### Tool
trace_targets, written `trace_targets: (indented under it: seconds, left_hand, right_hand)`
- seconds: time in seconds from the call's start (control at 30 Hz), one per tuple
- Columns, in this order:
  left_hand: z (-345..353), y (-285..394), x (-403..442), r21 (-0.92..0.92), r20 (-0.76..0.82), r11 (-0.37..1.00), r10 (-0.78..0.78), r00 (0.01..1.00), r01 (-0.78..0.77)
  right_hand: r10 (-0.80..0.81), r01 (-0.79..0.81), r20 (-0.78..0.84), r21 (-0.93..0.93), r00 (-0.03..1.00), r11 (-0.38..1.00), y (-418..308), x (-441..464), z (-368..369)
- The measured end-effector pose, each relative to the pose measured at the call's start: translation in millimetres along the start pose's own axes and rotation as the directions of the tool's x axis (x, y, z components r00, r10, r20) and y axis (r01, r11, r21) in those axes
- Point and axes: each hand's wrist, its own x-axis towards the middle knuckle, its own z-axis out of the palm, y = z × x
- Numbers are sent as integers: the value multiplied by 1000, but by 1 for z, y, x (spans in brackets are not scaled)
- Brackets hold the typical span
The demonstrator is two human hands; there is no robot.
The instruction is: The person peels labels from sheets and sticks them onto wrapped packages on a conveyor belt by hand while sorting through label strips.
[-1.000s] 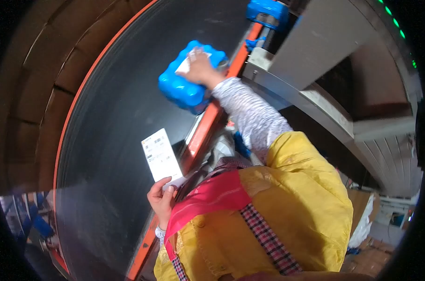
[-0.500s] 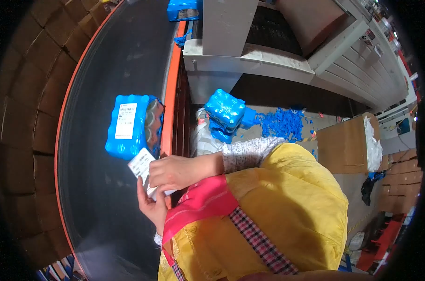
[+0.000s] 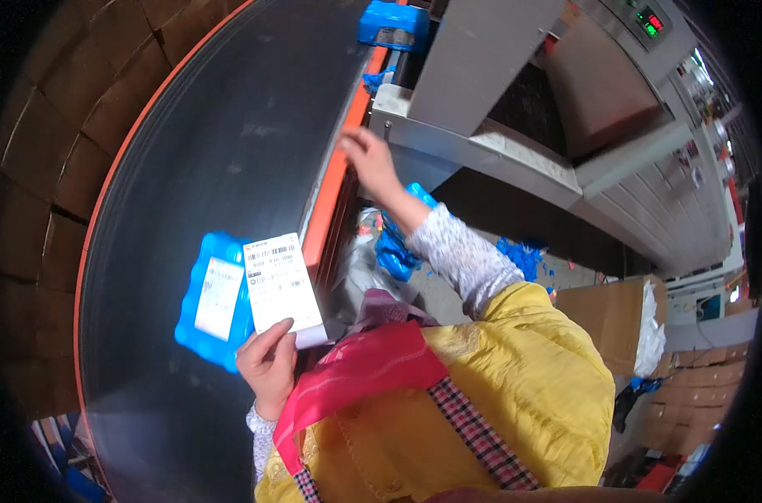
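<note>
Pinching stiff white paper labels [image 3: 284, 289], the left hand [image 3: 267, 369] overlaps the bumpy, plastic-wrapped blue pack [image 3: 244, 312] on the smooth black belt [image 3: 188, 176]. The empty right hand [image 3: 372, 168], loosely parted, has left them for the orange rail [image 3: 330, 201].

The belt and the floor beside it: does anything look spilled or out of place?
Yes. Loose blue scraps lie scattered on the floor beyond the right sleeve, near brown cardboard; they look like litter. The labelled blue pack on the belt shows no obvious damage.
</note>
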Motion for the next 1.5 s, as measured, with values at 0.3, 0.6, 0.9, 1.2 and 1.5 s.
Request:
trace_targets:
  seconds: [0.3, 0.6, 0.9, 1.2, 1.5]
  left_hand:
    - [27, -21, 94, -83, -258, 969, -246, 934, 232]
    - [41, -67, 155, -414, -357, 883, -380, 853, 221]
    - [16, -45, 180, -483, -233, 830, -428, 873, 278]
    - [11, -26, 172, -137, -292, 973, -221, 931, 188]
    - [-9, 13, 103, 353, -43, 936, 2, 999, 13]
  right_hand:
    - [-74, -266, -651, -408, 756, 873, 125, 359, -36]
    - [-8, -483, -745, -441, 667, 757, 208, 541, -209]
    - [-15, -602, -769, -513, 639, 612, 129, 475, 5]
    - [-411, 527, 873, 226, 263, 819, -78, 70, 139]
    - [-556, 701, 749, 175, 361, 691, -110, -28, 98]
